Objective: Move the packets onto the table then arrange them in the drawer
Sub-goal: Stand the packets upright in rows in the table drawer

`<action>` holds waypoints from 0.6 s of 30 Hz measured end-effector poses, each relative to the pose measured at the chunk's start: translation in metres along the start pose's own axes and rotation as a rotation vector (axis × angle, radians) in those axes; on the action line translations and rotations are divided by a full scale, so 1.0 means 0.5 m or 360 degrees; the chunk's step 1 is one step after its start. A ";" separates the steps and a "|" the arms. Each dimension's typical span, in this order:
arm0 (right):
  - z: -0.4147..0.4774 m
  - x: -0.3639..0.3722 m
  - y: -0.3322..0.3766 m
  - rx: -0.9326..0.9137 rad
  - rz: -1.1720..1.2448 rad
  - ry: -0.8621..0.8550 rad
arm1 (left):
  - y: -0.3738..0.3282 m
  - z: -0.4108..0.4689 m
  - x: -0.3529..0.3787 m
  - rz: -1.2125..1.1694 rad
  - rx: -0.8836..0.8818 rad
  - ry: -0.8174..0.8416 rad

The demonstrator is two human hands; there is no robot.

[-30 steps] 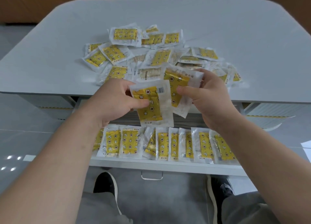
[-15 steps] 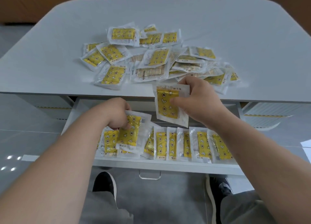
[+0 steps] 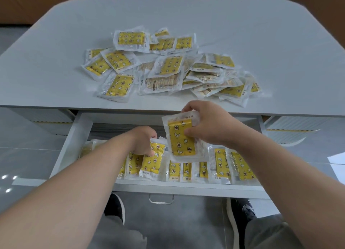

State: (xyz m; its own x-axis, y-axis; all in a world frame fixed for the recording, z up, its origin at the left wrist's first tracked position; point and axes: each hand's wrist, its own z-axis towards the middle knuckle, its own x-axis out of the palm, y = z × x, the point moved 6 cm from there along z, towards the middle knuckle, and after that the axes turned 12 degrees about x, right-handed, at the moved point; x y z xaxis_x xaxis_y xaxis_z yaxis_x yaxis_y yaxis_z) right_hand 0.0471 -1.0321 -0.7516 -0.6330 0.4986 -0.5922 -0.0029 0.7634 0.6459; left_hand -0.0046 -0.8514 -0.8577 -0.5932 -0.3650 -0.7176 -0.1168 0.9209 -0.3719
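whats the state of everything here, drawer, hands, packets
drawer, pulled open
left hand, grips left packet
left packet, tilted, down at the row
right hand, holds right packet
right packet, upright, in the air above the row
row, side by side in drawer
pile, loose heap on table

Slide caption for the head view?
Left hand tucks a packet into the drawer row; right hand holds a second packet above.

Behind the row of packets (image 3: 220, 166) lining the front of the drawer (image 3: 69, 149) its floor lies bare back to the table (image 3: 56, 43) edge, and the heap of packets (image 3: 168, 69) crowds mid-table with bare top all round it.
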 end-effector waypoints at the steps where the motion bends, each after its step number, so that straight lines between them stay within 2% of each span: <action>1: 0.002 0.003 -0.004 0.0010 -0.0023 0.0024 | 0.000 0.004 0.002 0.0057 0.0014 -0.0015; 4: 0.009 0.011 -0.018 0.0068 -0.0085 0.0076 | -0.003 0.010 0.003 0.0223 0.0072 -0.0099; 8: 0.020 0.019 -0.035 0.0177 -0.0126 0.0124 | -0.018 0.017 0.017 0.0541 0.0222 -0.0023; 14: 0.035 0.026 -0.041 0.0283 -0.0060 0.0160 | -0.017 0.029 0.028 0.0327 0.0177 0.0138; 18: 0.041 0.037 -0.039 0.0320 -0.0004 0.0213 | -0.026 0.030 0.035 0.0356 0.0145 0.0231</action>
State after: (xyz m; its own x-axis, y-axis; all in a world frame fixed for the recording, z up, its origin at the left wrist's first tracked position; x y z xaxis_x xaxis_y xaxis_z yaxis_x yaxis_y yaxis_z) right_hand 0.0510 -1.0292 -0.7849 -0.7300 0.4482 -0.5160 0.1414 0.8377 0.5276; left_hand -0.0014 -0.8720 -0.8744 -0.7047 -0.1246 -0.6985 0.0981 0.9579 -0.2698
